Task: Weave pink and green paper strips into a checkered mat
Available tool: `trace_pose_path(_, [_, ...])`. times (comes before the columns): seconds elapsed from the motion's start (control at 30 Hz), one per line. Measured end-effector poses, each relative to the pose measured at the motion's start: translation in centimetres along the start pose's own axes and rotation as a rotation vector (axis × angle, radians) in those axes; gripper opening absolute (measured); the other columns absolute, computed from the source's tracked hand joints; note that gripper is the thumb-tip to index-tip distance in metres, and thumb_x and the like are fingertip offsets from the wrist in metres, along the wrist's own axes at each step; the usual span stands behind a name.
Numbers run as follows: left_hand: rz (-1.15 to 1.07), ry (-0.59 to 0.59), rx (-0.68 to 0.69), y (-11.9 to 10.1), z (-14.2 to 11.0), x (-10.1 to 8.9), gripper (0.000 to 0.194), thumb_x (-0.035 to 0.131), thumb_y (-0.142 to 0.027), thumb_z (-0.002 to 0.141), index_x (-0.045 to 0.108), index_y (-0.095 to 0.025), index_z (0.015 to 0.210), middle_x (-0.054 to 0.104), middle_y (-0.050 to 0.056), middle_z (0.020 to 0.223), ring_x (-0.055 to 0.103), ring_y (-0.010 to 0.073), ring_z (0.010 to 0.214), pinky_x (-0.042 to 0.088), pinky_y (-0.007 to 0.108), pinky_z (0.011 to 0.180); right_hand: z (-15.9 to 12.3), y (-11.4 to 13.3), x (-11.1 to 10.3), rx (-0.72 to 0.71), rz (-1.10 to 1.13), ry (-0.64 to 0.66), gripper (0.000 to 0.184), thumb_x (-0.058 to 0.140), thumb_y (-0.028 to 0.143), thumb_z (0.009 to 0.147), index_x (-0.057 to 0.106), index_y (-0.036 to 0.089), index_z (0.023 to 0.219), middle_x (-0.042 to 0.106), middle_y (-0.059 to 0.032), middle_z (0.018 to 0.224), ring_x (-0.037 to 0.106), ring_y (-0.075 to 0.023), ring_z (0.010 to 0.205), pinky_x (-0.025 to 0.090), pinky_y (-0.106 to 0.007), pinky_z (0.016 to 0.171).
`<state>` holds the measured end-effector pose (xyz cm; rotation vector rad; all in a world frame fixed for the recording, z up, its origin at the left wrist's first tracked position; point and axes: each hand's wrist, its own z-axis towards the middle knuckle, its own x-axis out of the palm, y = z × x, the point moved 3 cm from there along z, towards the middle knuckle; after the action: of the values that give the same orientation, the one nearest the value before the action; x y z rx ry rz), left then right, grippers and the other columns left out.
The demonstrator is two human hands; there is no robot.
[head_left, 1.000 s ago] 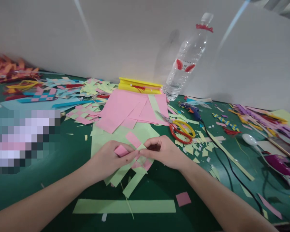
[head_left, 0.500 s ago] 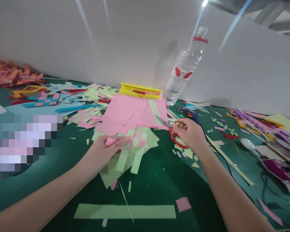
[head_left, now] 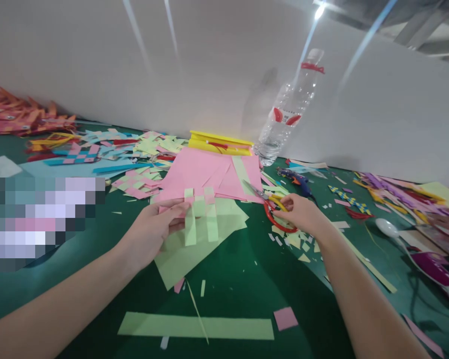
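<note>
My left hand point(head_left: 162, 222) is closed on a woven paper piece point(head_left: 200, 207) of pale green and pink strips. Two green strip ends hang from it over pale green sheets point(head_left: 224, 222). My right hand point(head_left: 303, 214) has its fingers closed at the yellow inner handle of red-handled scissors point(head_left: 267, 199). The blades point left and away, partly over a stack of pink paper point(head_left: 194, 169). A loose green strip point(head_left: 241, 172) lies on that stack.
Behind the stack are a yellow folded holder point(head_left: 220, 144) and a tilted water bottle point(head_left: 288, 112). Paper scraps point(head_left: 294, 239) lie right of the scissors, near a blue glue gun point(head_left: 297, 182). A long green strip point(head_left: 194, 326) and pink square point(head_left: 285, 318) lie in front.
My left hand has turned the woven piece, and its strip ends now hang straighter. My right hand has shifted back and right along the scissors, baring more of the yellow handle.
</note>
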<state>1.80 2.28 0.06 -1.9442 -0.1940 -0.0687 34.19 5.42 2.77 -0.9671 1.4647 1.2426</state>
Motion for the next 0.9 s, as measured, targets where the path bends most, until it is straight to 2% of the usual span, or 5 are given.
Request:
trace_pose_path(0.13, [-0.056, -0.007, 0.018, 0.1, 0.4, -0.2, 0.017, 0.075, -0.028, 0.073, 0.067, -0.018, 0.084, 0.073, 0.007, 0.084, 0.070, 0.0204, 0.080, 0.057, 0.025, 0.067, -0.2, 0.4, -0.3, -0.019, 0.045, -0.065, 0.038, 0.067, 0.039, 0.070, 0.059, 0.016, 0.099, 0.068, -0.0112, 0.101, 0.065, -0.0274, 0.090, 0.049, -0.036, 0.073])
trace_pose_path(0.27, [-0.073, -0.092, 0.066, -0.4, 0.3, -0.3, 0.021, 0.074, -0.025, 0.075, 0.066, -0.017, 0.093, 0.073, 0.006, 0.084, 0.070, 0.0179, 0.081, 0.056, 0.024, 0.073, -0.4, 1.1, -0.3, -0.210, 0.090, -0.182, 0.033, 0.066, 0.033, 0.070, 0.061, 0.019, 0.100, 0.064, -0.0106, 0.107, 0.064, -0.0273, 0.091, 0.051, -0.041, 0.078])
trace_pose_path(0.43, [-0.082, -0.149, 0.065, -0.6, 0.1, -0.7, 0.012, 0.074, -0.025, 0.075, 0.069, -0.017, 0.082, 0.073, 0.003, 0.080, 0.070, 0.0157, 0.077, 0.053, 0.022, 0.069, -0.3, 1.6, -0.4, -0.366, 0.145, -0.398, 0.034, 0.066, 0.026, 0.065, 0.061, 0.019, 0.098, 0.060, -0.0102, 0.102, 0.062, -0.0285, 0.093, 0.051, -0.045, 0.080])
trace_pose_path(0.6, [-0.059, -0.150, 0.055, -0.4, 0.4, -1.1, 0.024, 0.078, -0.033, 0.069, 0.070, -0.021, 0.088, 0.073, 0.001, 0.081, 0.069, 0.0158, 0.076, 0.051, 0.021, 0.062, -1.5, 2.8, -1.7, -0.489, 0.222, -0.641, 0.035, 0.063, 0.027, 0.069, 0.054, 0.019, 0.101, 0.056, -0.0131, 0.104, 0.059, -0.0283, 0.095, 0.051, -0.044, 0.078])
trace_pose_path(0.9, [-0.059, -0.089, 0.093, -0.9, 0.0, -0.3, 0.016, 0.079, -0.026, 0.069, 0.070, -0.019, 0.081, 0.072, 0.001, 0.077, 0.069, 0.0141, 0.073, 0.054, 0.019, 0.063, -4.3, 6.5, 0.4, -0.774, 0.119, -0.305, 0.049, 0.065, 0.031, 0.071, 0.044, 0.019, 0.114, 0.055, -0.0136, 0.114, 0.052, -0.0303, 0.111, 0.046, -0.046, 0.092])
